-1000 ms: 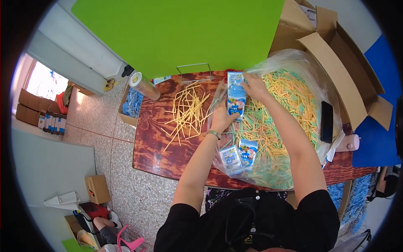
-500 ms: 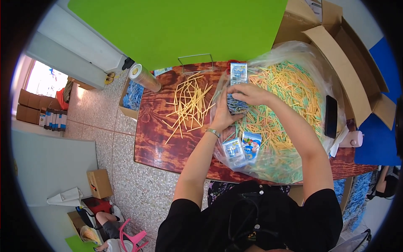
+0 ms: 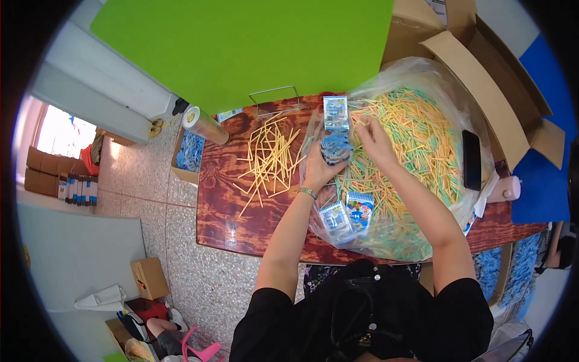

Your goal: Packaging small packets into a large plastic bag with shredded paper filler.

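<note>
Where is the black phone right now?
In the head view, the black phone lies on the right side of the clear plastic bag of yellow and green sticks, beside the cardboard box.

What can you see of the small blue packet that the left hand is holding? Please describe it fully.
The small blue packet looks like thin glossy film, blue with white print too small to make out. It is held tilted above the clear plastic bag of yellow and green sticks, in the grip of the left hand. The right hand is close beside it.
</note>
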The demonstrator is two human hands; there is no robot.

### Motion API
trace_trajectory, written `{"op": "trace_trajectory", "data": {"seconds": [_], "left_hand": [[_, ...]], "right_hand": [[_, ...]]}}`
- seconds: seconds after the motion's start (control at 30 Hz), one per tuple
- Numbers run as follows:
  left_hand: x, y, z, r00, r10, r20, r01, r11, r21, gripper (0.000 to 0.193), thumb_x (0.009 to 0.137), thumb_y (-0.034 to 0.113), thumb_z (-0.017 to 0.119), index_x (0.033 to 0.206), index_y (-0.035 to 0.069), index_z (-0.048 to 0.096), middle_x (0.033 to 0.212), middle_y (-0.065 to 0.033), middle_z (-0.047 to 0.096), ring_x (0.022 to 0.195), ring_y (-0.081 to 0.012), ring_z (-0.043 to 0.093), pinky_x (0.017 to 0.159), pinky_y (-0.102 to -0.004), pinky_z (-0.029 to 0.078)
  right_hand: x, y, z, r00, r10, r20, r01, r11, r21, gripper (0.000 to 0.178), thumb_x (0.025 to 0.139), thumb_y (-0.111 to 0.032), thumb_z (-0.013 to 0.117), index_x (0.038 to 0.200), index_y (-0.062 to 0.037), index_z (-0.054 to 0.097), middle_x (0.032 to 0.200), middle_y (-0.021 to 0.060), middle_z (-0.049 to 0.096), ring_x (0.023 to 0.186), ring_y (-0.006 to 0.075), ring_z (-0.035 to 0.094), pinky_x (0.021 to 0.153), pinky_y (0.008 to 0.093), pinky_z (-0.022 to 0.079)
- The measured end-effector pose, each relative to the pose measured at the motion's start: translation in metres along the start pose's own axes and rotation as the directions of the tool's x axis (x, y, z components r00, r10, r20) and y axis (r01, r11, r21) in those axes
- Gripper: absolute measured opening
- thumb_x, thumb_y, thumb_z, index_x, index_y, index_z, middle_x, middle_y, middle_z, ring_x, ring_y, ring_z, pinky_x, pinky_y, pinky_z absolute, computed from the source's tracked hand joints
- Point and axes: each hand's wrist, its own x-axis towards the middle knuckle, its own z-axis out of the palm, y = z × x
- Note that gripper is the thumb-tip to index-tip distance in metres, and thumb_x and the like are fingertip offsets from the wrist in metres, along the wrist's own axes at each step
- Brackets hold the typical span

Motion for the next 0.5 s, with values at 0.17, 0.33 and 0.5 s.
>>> {"op": "trace_trajectory", "data": {"seconds": [0.17,0.33,0.5], "left_hand": [[0.01,0.046,0.017,0.896,0.383,-0.223,-0.349,0.92,0.18,0.072,0.065,0.016,0.084,0.127,0.005,0.048,0.121,-0.0178,0.057,0.111,-0.0301,0.057,0.093,-0.0382,0.047],[-0.012,0.09,0.004,0.652,0.758,-0.022,-0.513,0.462,0.723,0.056,0.074,0.011,0.075,0.124,0.001,0.052,0.118,-0.0178,0.058,0.109,-0.0371,0.054,0.088,-0.0462,0.047],[-0.065,0.205,0.083,0.335,0.898,0.286,-0.719,0.048,0.693,0.042,0.084,0.006,0.066,0.122,-0.001,0.051,0.122,-0.0173,0.056,0.105,-0.0366,0.055,0.089,-0.0456,0.048]], "right_hand": [[-0.051,-0.018,0.004,0.993,0.099,0.059,-0.115,0.84,0.531,0.043,0.091,-0.025,0.063,0.126,-0.0027,0.051,0.104,0.0101,0.066,0.094,0.0179,0.064,0.081,0.0337,0.052],[-0.088,-0.079,-0.023,0.988,0.152,-0.04,-0.037,0.467,0.883,0.075,0.079,-0.03,0.079,0.136,-0.0033,0.039,0.109,0.0097,0.057,0.099,0.0169,0.055,0.085,0.0322,0.048],[-0.186,-0.058,-0.134,0.912,0.306,-0.273,0.113,0.454,0.884,0.078,0.081,-0.016,0.079,0.141,-0.0011,0.031,0.107,0.0099,0.057,0.099,0.0166,0.058,0.084,0.0311,0.051]]}}
